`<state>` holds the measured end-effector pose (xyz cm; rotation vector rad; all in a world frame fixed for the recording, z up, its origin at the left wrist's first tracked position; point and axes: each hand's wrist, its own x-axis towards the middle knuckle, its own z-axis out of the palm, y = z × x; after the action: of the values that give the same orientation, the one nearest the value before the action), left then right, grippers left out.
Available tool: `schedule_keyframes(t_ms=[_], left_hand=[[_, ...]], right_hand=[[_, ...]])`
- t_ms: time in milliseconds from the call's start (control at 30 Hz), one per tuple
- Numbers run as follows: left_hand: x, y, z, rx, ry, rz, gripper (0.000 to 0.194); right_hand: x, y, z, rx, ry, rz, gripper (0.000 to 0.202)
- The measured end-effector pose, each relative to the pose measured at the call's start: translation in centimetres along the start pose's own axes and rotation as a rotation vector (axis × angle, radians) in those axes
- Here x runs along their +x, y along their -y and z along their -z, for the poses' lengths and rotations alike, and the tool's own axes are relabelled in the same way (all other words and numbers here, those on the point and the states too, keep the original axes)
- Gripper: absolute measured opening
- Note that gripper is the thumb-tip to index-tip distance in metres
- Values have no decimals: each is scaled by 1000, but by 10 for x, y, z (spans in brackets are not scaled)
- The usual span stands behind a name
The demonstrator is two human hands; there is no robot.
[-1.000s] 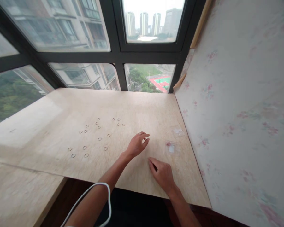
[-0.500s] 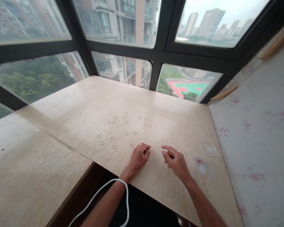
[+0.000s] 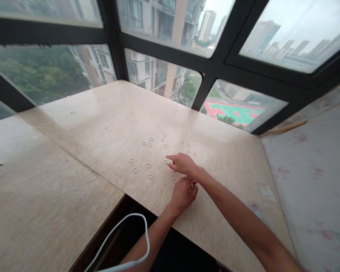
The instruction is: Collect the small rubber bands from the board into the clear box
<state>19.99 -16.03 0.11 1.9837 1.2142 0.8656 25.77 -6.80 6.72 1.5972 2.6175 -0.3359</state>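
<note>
Several thin, small rings lie spread flat on the pale tabletop (image 3: 96, 121). My right hand (image 3: 184, 164) reaches across to the left over them, index finger stretched out and thumb held apart from it. One ring (image 3: 166, 162) sits between and just beside those two fingertips, on the table. My left hand (image 3: 184, 194) rests near the front edge, below the right wrist, its fingers curled closed. Whatever it may hold is hidden. Nearest to it is a ring (image 3: 173, 177) on the wood. Farther left lie other rings, such as one (image 3: 135, 170) and another (image 3: 150, 176).
A white cable (image 3: 146, 226) loops past my left forearm. Clear plastic packets (image 3: 265, 190) lie at the right by the flowered wall (image 3: 308, 170). Dark window frames (image 3: 164, 51) border the table's far side. A seam (image 3: 73, 158) crosses the tabletop on the left.
My right hand has moved left, crossing above my left hand to the rings. One ring seen before is now hidden behind it. The camera view has turned and tilted.
</note>
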Motion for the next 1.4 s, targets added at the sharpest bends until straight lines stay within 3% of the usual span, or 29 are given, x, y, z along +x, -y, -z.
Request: schedule_keyframes(t_ms=[133,400,667,867,1033,1300,1400], left_hand=[[0,0,1,15,9,-13,11],[0,2,0,26,-7,-27,13],[0,1,1,-61,-33,-41,17],[0,2,0,-80,-37,-34,17],[0,3,-1,-84,-57,-36,17],[1,2,0,-74,-37,-17,20],[1,2,1,-59,-40,-14,20]], right_hand=[[18,8,-3,-232,103,39,32],[13,3,-13,-282,166,105,31],[19,-5,-6,-208,153,-16,26],[30,-9,-4,-48,191,-69,22],[23,-11,-2,130,150,-102,15],[-19,-14,4,602,-31,-176,16],[-43,-14,9,935,-170,-198,19]])
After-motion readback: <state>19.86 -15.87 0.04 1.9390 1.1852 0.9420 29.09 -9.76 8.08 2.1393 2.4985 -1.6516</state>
